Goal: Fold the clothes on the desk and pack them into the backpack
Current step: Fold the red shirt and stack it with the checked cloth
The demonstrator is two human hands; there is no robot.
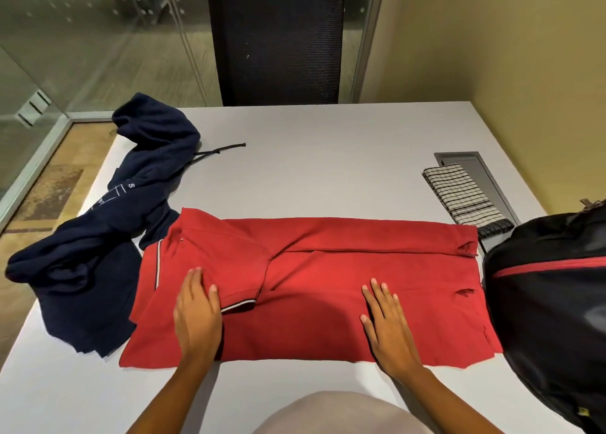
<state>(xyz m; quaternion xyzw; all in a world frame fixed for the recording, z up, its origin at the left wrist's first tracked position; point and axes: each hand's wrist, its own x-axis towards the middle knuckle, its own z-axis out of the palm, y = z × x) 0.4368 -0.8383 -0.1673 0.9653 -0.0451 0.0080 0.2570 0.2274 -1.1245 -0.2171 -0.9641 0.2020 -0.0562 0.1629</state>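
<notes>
A red polo shirt (311, 289) lies flat across the near part of the grey desk (328, 158), its sides folded in and a striped-cuff sleeve laid over the middle. My left hand (196, 319) rests flat on the shirt's left part, fingers straight, next to the sleeve cuff. My right hand (387, 325) presses flat on the right part. A crumpled navy hoodie (98, 256) lies at the left, partly under the shirt's edge. A black backpack (551, 302) with a red zip line stands at the right desk edge.
A folded checked cloth (462, 197) lies at the right by a grey cable hatch (482, 171). A black mesh chair (278, 40) stands behind the desk. Glass partition at the left, yellow wall at the right.
</notes>
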